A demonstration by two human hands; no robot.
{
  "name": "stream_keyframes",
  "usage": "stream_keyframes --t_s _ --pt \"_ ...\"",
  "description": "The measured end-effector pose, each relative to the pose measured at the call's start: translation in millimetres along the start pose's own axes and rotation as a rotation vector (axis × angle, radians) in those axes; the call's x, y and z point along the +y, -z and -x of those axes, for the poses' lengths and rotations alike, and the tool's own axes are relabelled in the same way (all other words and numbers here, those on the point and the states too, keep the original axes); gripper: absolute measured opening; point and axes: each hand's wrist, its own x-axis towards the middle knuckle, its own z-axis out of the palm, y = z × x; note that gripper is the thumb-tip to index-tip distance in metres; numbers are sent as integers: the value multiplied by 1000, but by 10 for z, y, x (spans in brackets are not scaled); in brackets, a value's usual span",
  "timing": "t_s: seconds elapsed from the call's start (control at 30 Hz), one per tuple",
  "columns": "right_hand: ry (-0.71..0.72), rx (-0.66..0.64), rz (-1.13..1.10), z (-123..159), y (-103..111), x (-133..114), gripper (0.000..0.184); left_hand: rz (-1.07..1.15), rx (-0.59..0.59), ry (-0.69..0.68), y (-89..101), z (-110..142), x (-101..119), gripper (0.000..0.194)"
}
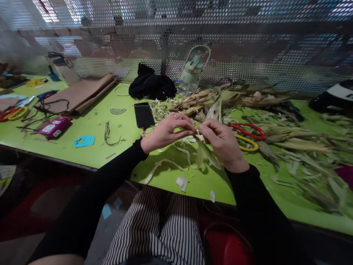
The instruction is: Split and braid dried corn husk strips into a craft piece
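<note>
Above the green table's near edge, my two hands almost meet at the fingertips. My left hand (168, 133), with a ring on one finger, is closed in a pinch on a pale green corn husk (200, 152). Thumb and fingers of my right hand (223, 142) pinch the same husk just to the right. The husk hangs down between and below the hands toward the table, and its gripped end is mostly hidden by my fingers. A thin curled husk strip (167, 161) lies under my left hand. Scissors with red and yellow handles (260, 134) rest beside my right hand.
Dried husks (231, 96) are piled behind my hands, with more husk scraps (311, 165) at right. A phone (144, 114), black cloth (151, 82) and green bottle (191, 75) stand or lie further back. At left are a purple box (54, 127), blue tag (84, 141) and brown paper (79, 94).
</note>
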Motion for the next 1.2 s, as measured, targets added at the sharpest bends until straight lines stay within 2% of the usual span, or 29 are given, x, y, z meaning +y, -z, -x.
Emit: stream_keyframes --t_s 0.1,0.27,0.33,0.43,0.5,0.57,0.63,0.73,0.83,0.9,1.0,1.1,1.2 --pt "-28 -58 64 -5 -20 43 27 11 38 138 -39 15 -8 18" --pt "42 -105 202 2 -28 27 20 300 -1 453 -19 33 48 22" --pt "58 -109 200 1 -16 21 17 378 -28 503 37 31 62 21" --pt "46 -171 182 -1 11 29 17 448 -138 537 151 23 62 20" --pt "32 -230 167 -2 26 36 19 438 -223 540 211 19 55 22" --pt "4 -256 154 -2 34 32 22 329 -249 489 221 16 45 23" --pt "-45 -225 151 -3 29 22 24 86 -166 345 167 18 31 20" --pt "-151 -110 113 -10 -2 22 29 -377 55 51 1 41 -3 17" --pt "-279 -52 -66 -21 -61 63 35 -549 87 -126 -153 77 -51 25" --pt "-336 -35 -231 -30 -108 98 38 -496 137 -142 -206 94 -80 24" --pt "-350 25 -421 -43 -172 127 40 -289 250 -78 -226 97 -87 19" --pt "-345 63 -527 -46 -214 114 44 -67 290 57 -228 84 -48 17" --pt "-331 31 -576 -35 -219 73 44 128 285 214 -230 66 -17 19"
